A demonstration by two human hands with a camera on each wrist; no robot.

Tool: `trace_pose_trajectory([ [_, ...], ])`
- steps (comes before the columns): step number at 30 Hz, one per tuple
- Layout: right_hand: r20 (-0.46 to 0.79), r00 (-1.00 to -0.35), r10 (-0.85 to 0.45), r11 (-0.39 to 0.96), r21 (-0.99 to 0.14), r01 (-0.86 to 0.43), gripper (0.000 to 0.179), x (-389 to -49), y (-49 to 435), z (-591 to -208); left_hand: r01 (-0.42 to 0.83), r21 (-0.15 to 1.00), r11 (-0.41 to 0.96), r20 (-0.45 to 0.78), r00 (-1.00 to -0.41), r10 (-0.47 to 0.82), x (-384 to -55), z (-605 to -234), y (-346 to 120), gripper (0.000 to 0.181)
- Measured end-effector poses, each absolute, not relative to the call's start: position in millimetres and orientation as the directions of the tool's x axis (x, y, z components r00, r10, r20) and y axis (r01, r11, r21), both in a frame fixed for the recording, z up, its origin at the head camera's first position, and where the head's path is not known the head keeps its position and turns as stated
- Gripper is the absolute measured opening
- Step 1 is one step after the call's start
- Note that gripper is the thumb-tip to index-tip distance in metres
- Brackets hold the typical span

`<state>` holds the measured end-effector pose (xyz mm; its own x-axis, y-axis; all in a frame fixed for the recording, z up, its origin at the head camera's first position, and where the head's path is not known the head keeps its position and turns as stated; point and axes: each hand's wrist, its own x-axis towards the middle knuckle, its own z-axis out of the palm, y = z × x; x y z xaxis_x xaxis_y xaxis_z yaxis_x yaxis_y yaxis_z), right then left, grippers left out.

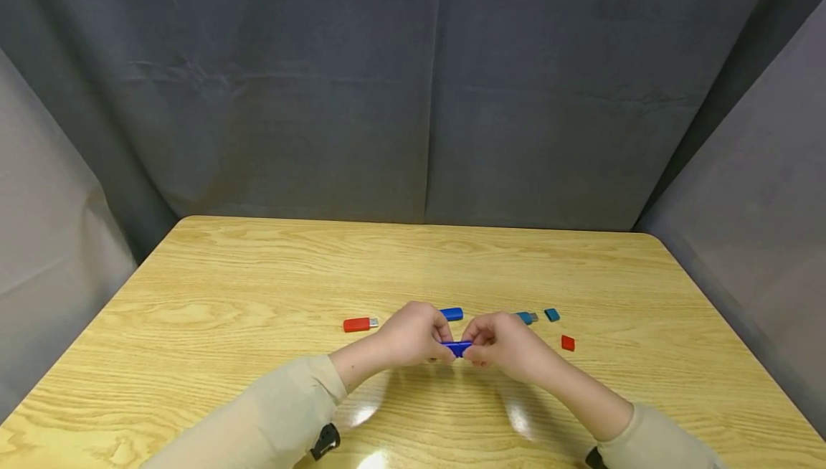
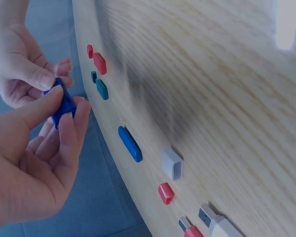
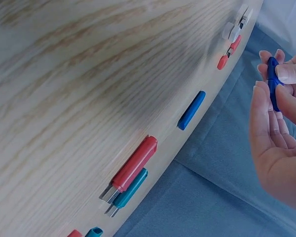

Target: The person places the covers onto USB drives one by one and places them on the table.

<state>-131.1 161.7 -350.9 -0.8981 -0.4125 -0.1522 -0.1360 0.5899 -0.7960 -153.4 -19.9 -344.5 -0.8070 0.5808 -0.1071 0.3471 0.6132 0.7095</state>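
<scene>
A dark blue USB stick (image 1: pixel 457 348) is held up over the table between both hands; no metal plug shows on it. My left hand (image 1: pixel 416 334) pinches one end between thumb and fingers, and my right hand (image 1: pixel 506 343) pinches the other. In the left wrist view the stick (image 2: pixel 64 106) lies partly behind the left thumb and fingertips. The right wrist view shows the right thumb against its side (image 3: pixel 273 84). On the table just beyond the hands lies another blue USB stick (image 3: pixel 191 110), its plug covered.
Right of the hands lie a teal USB stick (image 3: pixel 130 187), a red one (image 3: pixel 135 165), a teal cap (image 1: pixel 551 315) and a red cap (image 1: pixel 568 343). To the left are another red stick (image 1: pixel 358 325), its cap (image 2: pixel 166 193), a white stick (image 2: pixel 224 226) and a white cap (image 2: pixel 172 163).
</scene>
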Motion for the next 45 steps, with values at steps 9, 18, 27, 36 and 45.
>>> trace_pose_trajectory([
  [9, -0.129, -0.893, -0.431, 0.582, -0.796, -0.166, 0.004, -130, 161, -348, 0.34, 0.725, 0.599, -0.097, -0.81, 0.578, -152, -344, -20, 0.011],
  [18, -0.146, -0.891, -0.43, 0.582, -0.799, -0.15, 0.005, -129, 159, -345, 0.329, 0.736, 0.591, -0.088, -0.82, 0.566, -150, -343, -18, 0.01],
  [27, -0.143, -0.89, -0.432, 0.582, -0.798, -0.155, 0.004, -128, 158, -342, 0.305, 0.745, 0.593, -0.093, -0.833, 0.546, -149, -344, -17, 0.009],
  [36, -0.114, -0.903, -0.414, 0.603, -0.778, -0.178, 0.004, -129, 158, -339, 0.262, 0.765, 0.589, -0.095, -0.858, 0.505, -149, -343, -16, 0.009],
  [45, -0.109, -0.905, -0.411, 0.612, -0.768, -0.185, 0.005, -131, 159, -339, 0.267, 0.759, 0.594, -0.099, -0.854, 0.511, -151, -343, -14, 0.009],
])
